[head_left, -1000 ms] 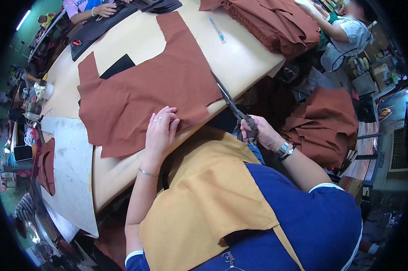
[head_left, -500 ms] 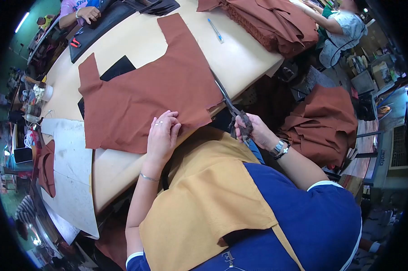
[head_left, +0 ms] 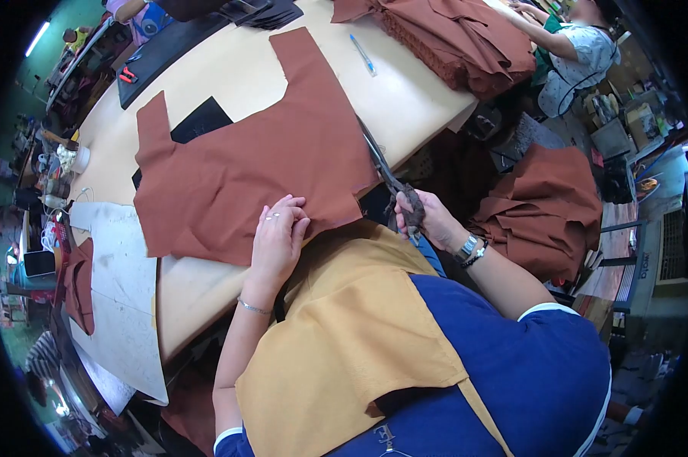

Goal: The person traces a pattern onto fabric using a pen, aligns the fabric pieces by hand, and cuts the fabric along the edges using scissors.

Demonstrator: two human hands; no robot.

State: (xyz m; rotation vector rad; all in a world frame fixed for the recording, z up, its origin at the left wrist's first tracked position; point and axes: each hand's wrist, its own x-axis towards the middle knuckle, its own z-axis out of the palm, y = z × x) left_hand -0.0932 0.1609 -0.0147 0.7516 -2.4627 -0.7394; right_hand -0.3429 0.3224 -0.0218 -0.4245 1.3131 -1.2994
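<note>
A reddish-brown piece of fabric point(head_left: 245, 175) with two strap-like arms lies across the pale table, its near edge over the table's rim. On its near edge rests my left hand point(head_left: 279, 236), fingers slightly bent and fingertips on top of the cloth. My right hand point(head_left: 429, 217) is closed around long scissors point(head_left: 382, 164), whose handles are wrapped in dark cloth. The blades point away from me along the fabric's right edge; whether they are parted is hard to make out. Part of a black piece point(head_left: 201, 119) shows from under the fabric.
A stack of brown fabric point(head_left: 458, 46) and a blue pen point(head_left: 364, 55) lie on the table point(head_left: 405, 99). More brown cloth point(head_left: 545, 209) is heaped at right. Red-handled cutters point(head_left: 127, 75) sit on a dark mat. Grey board point(head_left: 119, 297) stands left. A co-worker point(head_left: 576, 57) is at upper right.
The fabric and my left hand have shifted slightly toward me and to the right. My right hand with the scissors has barely moved. The hand at top left has withdrawn from the mat.
</note>
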